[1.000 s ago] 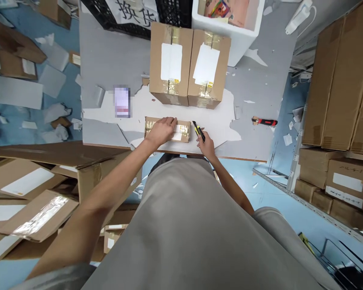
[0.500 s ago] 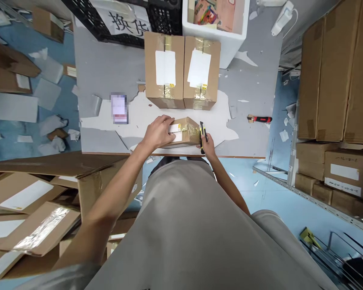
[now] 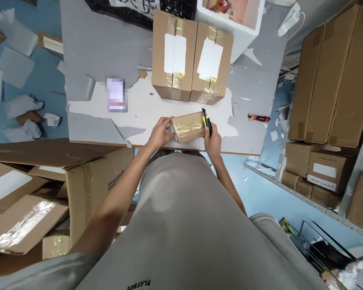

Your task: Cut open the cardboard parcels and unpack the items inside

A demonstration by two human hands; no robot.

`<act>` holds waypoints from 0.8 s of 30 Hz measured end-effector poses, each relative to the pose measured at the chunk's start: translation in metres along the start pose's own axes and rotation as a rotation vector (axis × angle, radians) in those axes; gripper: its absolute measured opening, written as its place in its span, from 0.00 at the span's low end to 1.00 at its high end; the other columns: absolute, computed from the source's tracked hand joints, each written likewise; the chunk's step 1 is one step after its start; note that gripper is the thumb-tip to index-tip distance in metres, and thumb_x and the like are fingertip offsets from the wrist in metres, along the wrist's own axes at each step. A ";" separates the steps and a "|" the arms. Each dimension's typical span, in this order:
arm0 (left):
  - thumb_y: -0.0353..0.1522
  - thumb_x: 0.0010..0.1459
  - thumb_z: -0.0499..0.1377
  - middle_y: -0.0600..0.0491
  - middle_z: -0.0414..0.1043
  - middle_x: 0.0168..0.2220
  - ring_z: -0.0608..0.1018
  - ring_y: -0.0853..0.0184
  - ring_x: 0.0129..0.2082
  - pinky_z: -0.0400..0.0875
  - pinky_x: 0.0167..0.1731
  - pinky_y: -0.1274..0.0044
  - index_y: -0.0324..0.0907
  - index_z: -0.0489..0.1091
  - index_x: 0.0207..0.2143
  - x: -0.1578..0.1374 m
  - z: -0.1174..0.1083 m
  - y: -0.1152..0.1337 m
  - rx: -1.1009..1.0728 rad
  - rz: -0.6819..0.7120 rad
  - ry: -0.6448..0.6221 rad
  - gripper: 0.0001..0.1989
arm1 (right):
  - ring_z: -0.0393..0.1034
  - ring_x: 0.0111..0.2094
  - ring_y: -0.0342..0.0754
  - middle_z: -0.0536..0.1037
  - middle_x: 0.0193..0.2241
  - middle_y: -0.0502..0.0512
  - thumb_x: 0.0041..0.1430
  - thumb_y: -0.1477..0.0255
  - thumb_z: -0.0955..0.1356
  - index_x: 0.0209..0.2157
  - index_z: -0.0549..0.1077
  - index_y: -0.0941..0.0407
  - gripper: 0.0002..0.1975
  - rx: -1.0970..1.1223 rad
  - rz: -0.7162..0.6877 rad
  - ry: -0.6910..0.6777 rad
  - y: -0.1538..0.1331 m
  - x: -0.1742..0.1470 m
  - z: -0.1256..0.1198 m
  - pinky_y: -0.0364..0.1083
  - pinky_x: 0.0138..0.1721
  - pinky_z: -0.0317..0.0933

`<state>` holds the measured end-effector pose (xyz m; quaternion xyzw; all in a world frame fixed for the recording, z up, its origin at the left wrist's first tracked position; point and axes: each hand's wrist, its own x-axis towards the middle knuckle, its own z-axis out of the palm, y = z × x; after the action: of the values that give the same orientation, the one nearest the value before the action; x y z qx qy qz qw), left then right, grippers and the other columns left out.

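Note:
A small cardboard box [image 3: 189, 128] with shiny brown tape along its side is tilted up near the table's front edge. My left hand [image 3: 161, 133] grips its left end, fingers around the corner. At the right end, my right hand [image 3: 212, 140] is closed around a black and yellow utility knife [image 3: 207, 121] whose tip points away from me. The thumb of that hand lies close to the box; I cannot tell how firmly it presses. Just beyond stand two taped cardboard boxes [image 3: 176, 56] side by side, each with a white label.
A red and black cutter [image 3: 259, 118] lies on the table's right. A blurred phone [image 3: 116, 94] lies at left. A white foam box [image 3: 245, 24] and a black crate [image 3: 130, 16] stand behind. A large carton [image 3: 87, 189] of flattened boxes is at lower left; shelves hold cartons [image 3: 329, 80] at right.
The small box has been lifted and turned, so its taped side now shows instead of its white label. My right hand has shifted with the knife against the box's right end. The view has shifted.

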<state>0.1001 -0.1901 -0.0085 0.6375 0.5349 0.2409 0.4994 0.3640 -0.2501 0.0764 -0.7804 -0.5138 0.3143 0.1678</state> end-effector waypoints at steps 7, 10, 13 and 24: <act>0.45 0.65 0.69 0.41 0.84 0.60 0.86 0.51 0.63 0.83 0.67 0.58 0.40 0.82 0.62 -0.003 -0.034 0.010 -0.383 -0.064 0.050 0.28 | 0.83 0.61 0.58 0.85 0.61 0.67 0.88 0.61 0.56 0.72 0.69 0.55 0.24 -0.094 -0.075 0.029 -0.010 -0.015 0.011 0.52 0.63 0.75; 0.51 0.63 0.74 0.42 0.86 0.55 0.87 0.51 0.58 0.87 0.60 0.61 0.42 0.86 0.53 0.002 -0.042 0.022 -0.338 -0.086 0.033 0.26 | 0.81 0.63 0.58 0.83 0.63 0.69 0.88 0.61 0.56 0.72 0.70 0.55 0.24 -0.135 -0.071 0.063 -0.014 -0.019 0.009 0.53 0.63 0.75; 0.56 0.59 0.77 0.42 0.87 0.52 0.87 0.51 0.56 0.88 0.57 0.63 0.43 0.88 0.47 0.009 -0.045 0.027 -0.331 -0.061 -0.005 0.28 | 0.80 0.66 0.60 0.80 0.67 0.70 0.87 0.61 0.56 0.73 0.71 0.53 0.25 -0.189 -0.050 0.148 -0.026 -0.032 0.001 0.56 0.65 0.76; 0.59 0.46 0.83 0.44 0.90 0.44 0.90 0.53 0.45 0.87 0.53 0.66 0.42 0.90 0.39 0.033 -0.051 0.018 -0.389 -0.076 -0.114 0.32 | 0.87 0.58 0.63 0.87 0.63 0.65 0.86 0.68 0.60 0.80 0.67 0.53 0.28 -0.377 -0.061 -0.260 -0.105 -0.087 0.016 0.56 0.59 0.79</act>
<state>0.0756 -0.1387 0.0200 0.5210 0.4727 0.2844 0.6514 0.2561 -0.2865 0.1541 -0.7352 -0.6040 0.3052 -0.0392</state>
